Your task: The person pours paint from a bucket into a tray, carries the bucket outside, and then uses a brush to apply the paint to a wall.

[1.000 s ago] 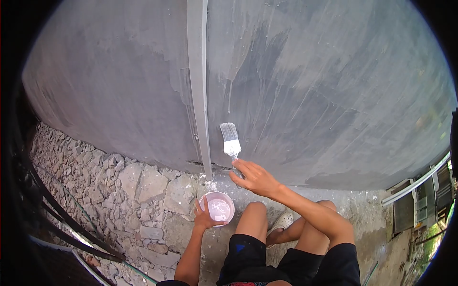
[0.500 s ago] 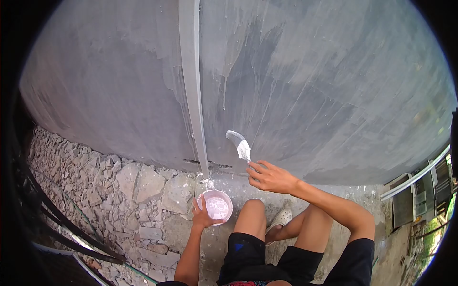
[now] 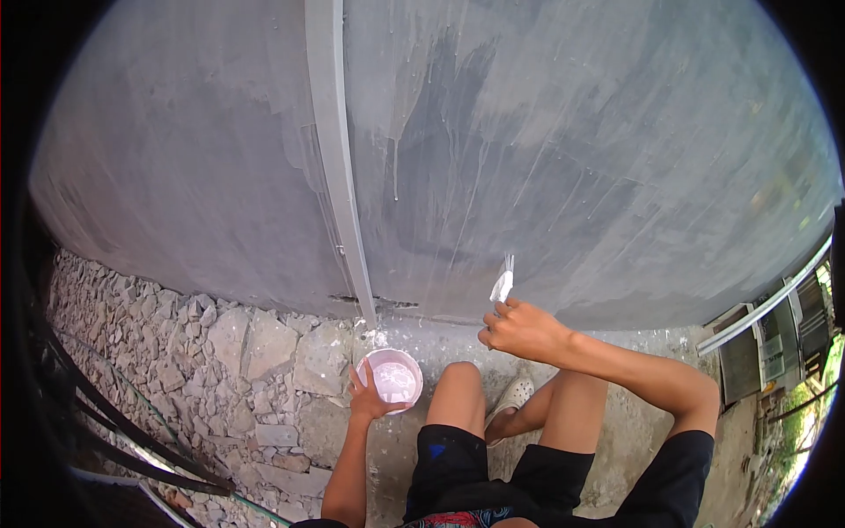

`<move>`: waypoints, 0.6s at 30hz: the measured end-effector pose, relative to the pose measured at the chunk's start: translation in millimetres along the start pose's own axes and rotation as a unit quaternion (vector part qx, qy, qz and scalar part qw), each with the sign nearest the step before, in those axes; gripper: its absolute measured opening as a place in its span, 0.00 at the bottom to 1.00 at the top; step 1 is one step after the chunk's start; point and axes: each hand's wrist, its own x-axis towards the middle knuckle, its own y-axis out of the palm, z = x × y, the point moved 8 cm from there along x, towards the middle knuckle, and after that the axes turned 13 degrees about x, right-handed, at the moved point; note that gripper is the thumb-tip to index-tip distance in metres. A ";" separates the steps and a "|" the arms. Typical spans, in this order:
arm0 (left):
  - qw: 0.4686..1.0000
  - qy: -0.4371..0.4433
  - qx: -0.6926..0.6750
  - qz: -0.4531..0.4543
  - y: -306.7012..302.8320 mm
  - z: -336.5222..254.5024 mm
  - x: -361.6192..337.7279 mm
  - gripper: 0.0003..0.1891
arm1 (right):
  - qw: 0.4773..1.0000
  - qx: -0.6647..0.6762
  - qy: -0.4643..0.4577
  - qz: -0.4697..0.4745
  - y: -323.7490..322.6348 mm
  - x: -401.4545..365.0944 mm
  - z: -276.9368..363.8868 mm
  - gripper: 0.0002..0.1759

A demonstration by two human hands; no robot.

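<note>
White-tipped brush (image 3: 502, 283) gripped in right hand (image 3: 521, 330), shifted from just beside grey pipe (image 3: 333, 158) to well right of it, now edge-on against wall (image 3: 572, 132). Left hand (image 3: 368, 400) clasping pink bowl (image 3: 392, 377) below pipe, unmoved. Coverage probably spreading rightward.

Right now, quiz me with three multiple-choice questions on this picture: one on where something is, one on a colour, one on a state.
1. Where is the bowl relative to the grey strip on the wall?
A) near its foot
B) at its top
C) behind the person

2. What colour is the bowl?
A) pink
B) green
C) black

3. What is the right hand doing?
A) hanging empty
B) gripping the brush
C) holding a phone

Answers:
1 A: the bowl, held by the left hand, lies just below the strip's lower end.
2 A: its rim and inside look pink.
3 B: the fingers close round the handle, with the brush head up at the wall.
</note>
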 end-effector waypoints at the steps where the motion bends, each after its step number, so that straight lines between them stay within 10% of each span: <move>1: 1.000 -0.004 -0.003 -0.005 1.2 0.9 -0.3 0.86 | 1.000 0.001 0.003 0.020 1.1 7.0 -3.7 0.03; 10: 1.000 0.013 -0.012 0.005 1.9 0.5 0.8 0.87 | 0.948 -0.031 -0.127 -0.290 -102.3 19.2 10.2 0.15; 18: 1.000 0.020 -0.023 -0.003 -4.4 -2.4 -3.4 0.87 | 0.993 -0.013 -0.023 -0.117 17.6 -13.7 -2.1 0.10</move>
